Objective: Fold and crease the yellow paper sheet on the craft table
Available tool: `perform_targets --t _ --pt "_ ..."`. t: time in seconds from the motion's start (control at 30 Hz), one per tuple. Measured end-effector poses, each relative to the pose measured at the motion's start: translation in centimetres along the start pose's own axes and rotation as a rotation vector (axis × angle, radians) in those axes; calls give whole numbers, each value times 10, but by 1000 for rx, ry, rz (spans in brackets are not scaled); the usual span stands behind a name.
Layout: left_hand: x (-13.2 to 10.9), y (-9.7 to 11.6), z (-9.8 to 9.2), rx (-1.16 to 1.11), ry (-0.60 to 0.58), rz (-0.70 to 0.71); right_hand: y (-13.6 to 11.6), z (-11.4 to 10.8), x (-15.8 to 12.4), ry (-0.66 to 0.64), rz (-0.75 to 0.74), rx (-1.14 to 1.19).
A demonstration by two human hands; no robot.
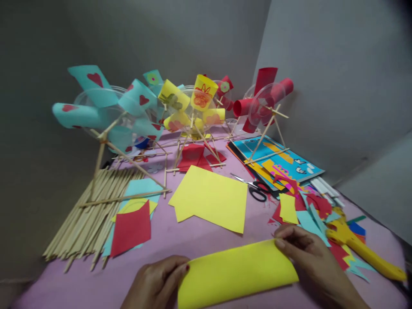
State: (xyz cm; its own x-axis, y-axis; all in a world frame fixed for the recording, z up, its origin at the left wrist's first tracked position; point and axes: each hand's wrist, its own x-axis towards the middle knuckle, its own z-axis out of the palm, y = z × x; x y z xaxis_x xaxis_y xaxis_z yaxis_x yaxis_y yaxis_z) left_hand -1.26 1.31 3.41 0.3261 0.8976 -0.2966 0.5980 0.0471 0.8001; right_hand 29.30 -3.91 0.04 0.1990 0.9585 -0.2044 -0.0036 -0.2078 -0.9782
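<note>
A yellow sheet of paper (238, 272), folded or curled over along its upper edge, stretches between my two hands near the front of the table. My left hand (159, 279) pinches its left end between thumb and fingers. At the upper right corner, my right hand (309, 253) grips the paper the same way. Just beyond lies a larger piece of yellow paper (212, 197) with a notch cut in its lower side. Black-handled scissors (257, 191) rest to the right of that piece, blades pointing left.
Stick-framed wheels with blue (96, 92), yellow (204, 94) and red paper tubes (267, 81) stand at the back. Wooden sticks (86, 214) are piled at left, beside a red paper square (131, 229). A yellow glue gun (363, 246) and paper scraps (309, 219) lie at right.
</note>
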Motion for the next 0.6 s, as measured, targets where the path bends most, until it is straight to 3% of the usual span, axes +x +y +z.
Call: perform_targets --t 0.6 --pt "-10 -3 -1 -142 -83 -26 10 -6 -3 31 59 -13"
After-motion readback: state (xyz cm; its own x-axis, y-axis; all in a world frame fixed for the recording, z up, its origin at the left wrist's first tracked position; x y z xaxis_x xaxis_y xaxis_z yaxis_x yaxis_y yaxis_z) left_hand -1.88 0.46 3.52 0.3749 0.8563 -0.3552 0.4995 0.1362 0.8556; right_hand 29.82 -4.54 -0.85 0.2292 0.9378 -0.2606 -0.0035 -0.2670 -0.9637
